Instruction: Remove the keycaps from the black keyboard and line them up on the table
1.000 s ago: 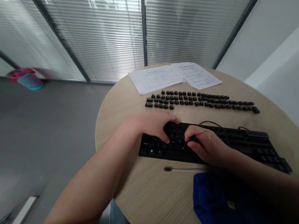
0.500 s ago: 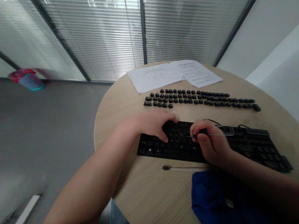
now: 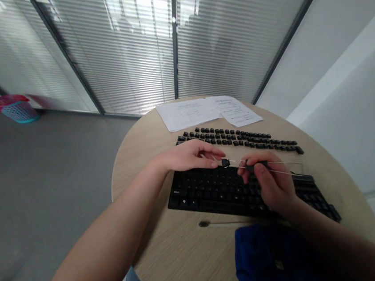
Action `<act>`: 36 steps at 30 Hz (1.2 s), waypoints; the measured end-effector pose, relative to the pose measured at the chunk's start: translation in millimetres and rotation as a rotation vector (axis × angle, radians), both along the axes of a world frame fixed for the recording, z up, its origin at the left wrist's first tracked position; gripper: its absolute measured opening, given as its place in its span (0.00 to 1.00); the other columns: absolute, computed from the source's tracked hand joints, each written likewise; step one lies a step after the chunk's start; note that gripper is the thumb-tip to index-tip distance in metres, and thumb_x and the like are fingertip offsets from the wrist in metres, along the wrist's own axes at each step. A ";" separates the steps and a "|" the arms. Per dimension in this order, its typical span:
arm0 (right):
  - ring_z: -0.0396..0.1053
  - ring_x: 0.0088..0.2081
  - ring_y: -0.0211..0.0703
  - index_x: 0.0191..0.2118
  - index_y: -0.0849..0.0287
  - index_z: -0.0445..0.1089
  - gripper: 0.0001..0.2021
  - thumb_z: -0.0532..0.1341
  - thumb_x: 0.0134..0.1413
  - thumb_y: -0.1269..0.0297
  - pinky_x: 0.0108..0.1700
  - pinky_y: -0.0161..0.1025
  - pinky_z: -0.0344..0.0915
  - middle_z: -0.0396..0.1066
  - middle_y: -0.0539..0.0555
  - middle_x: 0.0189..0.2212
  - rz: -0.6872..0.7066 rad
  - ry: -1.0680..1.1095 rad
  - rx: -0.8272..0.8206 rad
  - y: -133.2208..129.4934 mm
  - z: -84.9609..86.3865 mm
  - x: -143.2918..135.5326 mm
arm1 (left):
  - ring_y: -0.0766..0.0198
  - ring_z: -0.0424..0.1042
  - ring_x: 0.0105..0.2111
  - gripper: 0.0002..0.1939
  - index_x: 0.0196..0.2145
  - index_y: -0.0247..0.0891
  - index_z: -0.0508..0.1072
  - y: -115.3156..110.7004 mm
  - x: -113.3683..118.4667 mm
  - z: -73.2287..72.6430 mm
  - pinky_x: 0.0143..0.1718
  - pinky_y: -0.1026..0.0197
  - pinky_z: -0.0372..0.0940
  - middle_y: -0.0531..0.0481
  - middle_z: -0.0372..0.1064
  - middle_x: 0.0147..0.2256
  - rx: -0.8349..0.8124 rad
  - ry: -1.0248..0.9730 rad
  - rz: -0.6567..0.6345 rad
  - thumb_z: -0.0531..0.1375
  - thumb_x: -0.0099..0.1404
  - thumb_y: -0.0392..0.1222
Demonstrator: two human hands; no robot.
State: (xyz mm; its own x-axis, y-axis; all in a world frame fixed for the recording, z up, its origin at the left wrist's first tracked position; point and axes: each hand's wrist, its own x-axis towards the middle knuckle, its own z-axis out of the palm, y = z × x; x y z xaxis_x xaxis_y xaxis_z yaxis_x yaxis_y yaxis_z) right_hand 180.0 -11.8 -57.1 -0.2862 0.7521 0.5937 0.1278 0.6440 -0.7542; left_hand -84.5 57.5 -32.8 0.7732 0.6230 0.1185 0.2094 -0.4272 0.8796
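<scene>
A black keyboard [image 3: 213,193] lies across the round table, with many key positions lacking caps. My right hand [image 3: 270,176] grips a wire keycap puller [image 3: 256,166] by its dark handle. Its thin wire prongs reach left to a black keycap [image 3: 225,163], raised above the keyboard's back edge. My left hand [image 3: 195,154] is beside that keycap, fingers apart and stretched toward it; whether a fingertip touches it is unclear. Rows of loose keycaps [image 3: 258,145] lie behind the keyboard, partly covered by my left hand.
White papers [image 3: 191,113] lie at the table's [image 3: 179,257] far edge. A small brush [image 3: 204,223] and a blue cloth [image 3: 255,249] are in front of the keyboard. A red and blue basket [image 3: 20,111] stands on the floor at the far left.
The puller has risen from the keyboard with a keycap between its prongs. My left hand has lifted off the keyboard and opened beside the keycap. The camera view has shifted.
</scene>
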 end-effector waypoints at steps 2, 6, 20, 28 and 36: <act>0.73 0.29 0.40 0.46 0.53 0.72 0.08 0.57 0.74 0.58 0.30 0.40 0.72 0.75 0.53 0.37 0.015 0.001 -0.030 -1.4 -2.9 -3.3 | 0.60 0.78 0.42 0.21 0.56 0.38 0.79 -1.6 2.2 0.4 0.43 0.58 0.71 0.45 0.82 0.44 -0.085 -0.042 -0.023 0.66 0.67 0.44; 0.78 0.33 0.42 0.44 0.54 0.75 0.09 0.58 0.74 0.59 0.31 0.40 0.77 0.77 0.54 0.37 0.052 0.057 -0.089 -3.7 -8.0 -8.6 | 0.65 0.75 0.31 0.14 0.48 0.39 0.82 -2.6 7.7 -2.5 0.31 0.63 0.68 0.50 0.80 0.34 -0.216 -0.058 -0.059 0.67 0.66 0.44; 0.77 0.38 0.49 0.37 0.53 0.75 0.20 0.50 0.76 0.53 0.45 0.51 0.76 0.77 0.55 0.34 -0.058 0.083 -0.076 -6.4 -10.8 -5.1 | 0.68 0.75 0.26 0.11 0.42 0.38 0.82 -0.7 2.8 -1.2 0.29 0.64 0.68 0.51 0.79 0.31 -0.112 0.016 0.148 0.69 0.64 0.44; 0.75 0.40 0.50 0.45 0.55 0.75 0.13 0.52 0.72 0.68 0.45 0.47 0.73 0.78 0.58 0.38 -0.119 -0.533 0.373 16.7 4.4 12.4 | 0.66 0.77 0.33 0.25 0.54 0.37 0.76 7.9 3.3 -12.8 0.37 0.60 0.74 0.50 0.79 0.38 -0.314 -0.239 0.170 0.72 0.58 0.37; 0.79 0.44 0.54 0.61 0.59 0.74 0.17 0.58 0.71 0.66 0.47 0.50 0.75 0.82 0.62 0.46 -0.086 -0.769 0.330 27.2 10.6 -10.3 | 0.64 0.81 0.36 0.31 0.59 0.38 0.71 4.1 9.4 -15.9 0.40 0.60 0.71 0.48 0.82 0.38 -0.374 -0.272 0.065 0.71 0.59 0.33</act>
State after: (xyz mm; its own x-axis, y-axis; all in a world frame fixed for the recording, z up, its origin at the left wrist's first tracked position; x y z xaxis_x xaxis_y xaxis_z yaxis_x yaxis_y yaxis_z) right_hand 169.7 15.5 -46.5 -0.6507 0.6118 0.4498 0.5880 0.7808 -0.2112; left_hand -75.2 61.5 -48.7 0.7030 0.7078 0.0693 -0.0342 -0.0637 0.9974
